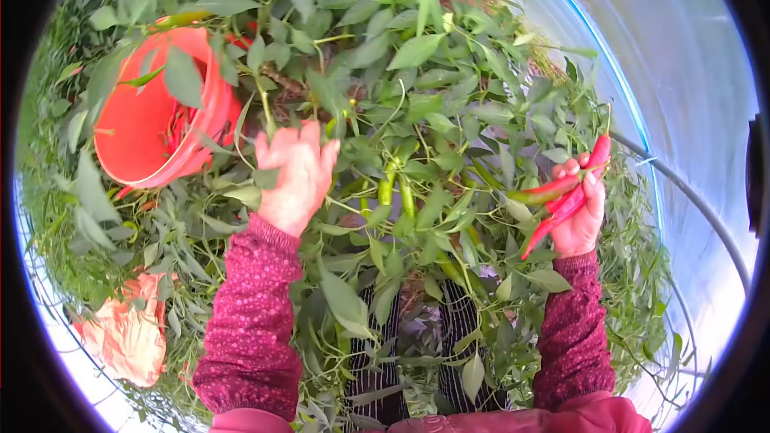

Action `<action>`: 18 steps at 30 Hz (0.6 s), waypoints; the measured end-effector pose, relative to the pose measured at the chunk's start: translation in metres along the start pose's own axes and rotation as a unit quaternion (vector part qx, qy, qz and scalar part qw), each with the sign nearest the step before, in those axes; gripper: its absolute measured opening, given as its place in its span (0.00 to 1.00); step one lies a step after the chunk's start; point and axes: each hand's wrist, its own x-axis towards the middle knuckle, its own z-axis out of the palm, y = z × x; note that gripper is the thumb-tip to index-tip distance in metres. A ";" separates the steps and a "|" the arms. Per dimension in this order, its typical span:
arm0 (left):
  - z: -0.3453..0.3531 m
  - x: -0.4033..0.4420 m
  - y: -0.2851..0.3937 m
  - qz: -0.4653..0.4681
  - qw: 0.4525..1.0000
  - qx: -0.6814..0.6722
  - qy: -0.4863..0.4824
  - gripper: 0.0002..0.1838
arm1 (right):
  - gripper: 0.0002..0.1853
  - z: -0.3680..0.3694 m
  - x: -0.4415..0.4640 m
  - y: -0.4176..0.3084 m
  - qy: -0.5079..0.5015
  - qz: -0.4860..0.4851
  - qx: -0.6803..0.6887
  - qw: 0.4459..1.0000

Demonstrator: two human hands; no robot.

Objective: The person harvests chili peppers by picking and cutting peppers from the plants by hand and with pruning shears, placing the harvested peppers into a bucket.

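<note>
My right hand [583, 223] is closed around several red chili peppers [568, 207], their tips and stems sticking out past the fingers. Among the leaves near the bucket is my left hand [293, 178], back upward, with its fingers apart and touching the foliage. Nothing shows in it, though leaves partly cover the fingertips. Between the two hands, green chili peppers [386, 190] hang on the pepper plants [417, 124].
A red bucket [128, 148] leans on its side in the plants at left, with red chili peppers [178, 124] inside. Crumpled orange plastic [128, 333] lies lower left. Plastic sheeting [642, 56] and a grey pipe [698, 196] run along the right. My striped trouser legs [377, 369] stand below.
</note>
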 end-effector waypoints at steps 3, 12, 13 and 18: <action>0.002 -0.032 0.005 -0.010 0.998 -0.055 -0.022 0.18 | 0.18 0.019 -0.010 0.004 -0.058 0.070 0.000 0.996; -0.005 -0.103 0.021 0.026 0.937 -0.314 0.147 0.16 | 0.20 0.115 -0.061 0.054 -0.136 0.262 0.049 0.954; 0.000 -0.113 0.013 0.008 0.907 -0.377 0.186 0.15 | 0.20 0.125 -0.065 0.056 -0.144 0.285 0.046 0.946; 0.017 -0.086 -0.058 -0.197 0.859 -0.394 0.261 0.21 | 0.21 0.150 -0.080 0.086 -0.200 0.361 0.013 0.911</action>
